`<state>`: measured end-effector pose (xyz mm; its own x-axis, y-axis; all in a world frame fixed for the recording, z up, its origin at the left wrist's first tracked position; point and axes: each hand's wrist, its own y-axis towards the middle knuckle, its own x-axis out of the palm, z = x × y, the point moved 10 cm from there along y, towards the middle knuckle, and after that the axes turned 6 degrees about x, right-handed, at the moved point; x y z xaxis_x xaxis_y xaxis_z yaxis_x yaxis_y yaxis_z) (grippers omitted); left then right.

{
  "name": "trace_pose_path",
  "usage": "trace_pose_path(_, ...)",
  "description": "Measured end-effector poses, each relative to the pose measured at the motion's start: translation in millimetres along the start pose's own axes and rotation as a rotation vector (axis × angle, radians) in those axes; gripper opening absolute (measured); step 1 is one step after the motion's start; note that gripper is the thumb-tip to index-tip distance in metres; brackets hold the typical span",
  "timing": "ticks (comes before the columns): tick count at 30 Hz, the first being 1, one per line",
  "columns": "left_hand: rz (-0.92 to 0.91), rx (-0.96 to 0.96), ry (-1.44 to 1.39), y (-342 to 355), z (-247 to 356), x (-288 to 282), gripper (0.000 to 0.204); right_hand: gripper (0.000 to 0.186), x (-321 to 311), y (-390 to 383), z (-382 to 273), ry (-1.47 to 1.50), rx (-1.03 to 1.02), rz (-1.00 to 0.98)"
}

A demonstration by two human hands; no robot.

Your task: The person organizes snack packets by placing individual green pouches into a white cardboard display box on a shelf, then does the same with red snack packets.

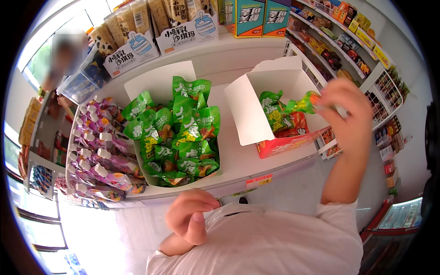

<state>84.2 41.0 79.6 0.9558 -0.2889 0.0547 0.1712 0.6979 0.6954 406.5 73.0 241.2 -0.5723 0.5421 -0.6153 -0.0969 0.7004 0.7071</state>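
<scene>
My right hand (346, 107) is raised over the right side of the white shelf (238, 160) and grips a small green snack packet (300, 104) by one end. The packet hangs above an open red and white carton (275, 145) that holds a few more green and red packets (277, 117). My left hand (190, 220) is curled close to my chest, fingers closed, with nothing seen in it. To the left stands a white display box (158, 82) heaped with several green snack packets (183, 133).
Purple spouted pouches (98, 156) fill the shelf's left end. Boxed and bagged snacks (151, 27) line the shelf above. More stocked shelves (348, 36) run along the right. A blurred person (64, 55) stands at the far left by a window.
</scene>
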Motion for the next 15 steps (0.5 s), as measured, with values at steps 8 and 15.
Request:
trace_pose_path(8, -0.025, -0.613, -0.781, -24, -45, 50, 0.102, 0.022, 97, -105, -118, 0.333, -0.382, 0.152)
trace_pose_path(15, 0.006, -0.463, -0.616, -14, -36, 24, 0.084, 0.027, 128, -107, -118, 0.369, -0.325, -0.047)
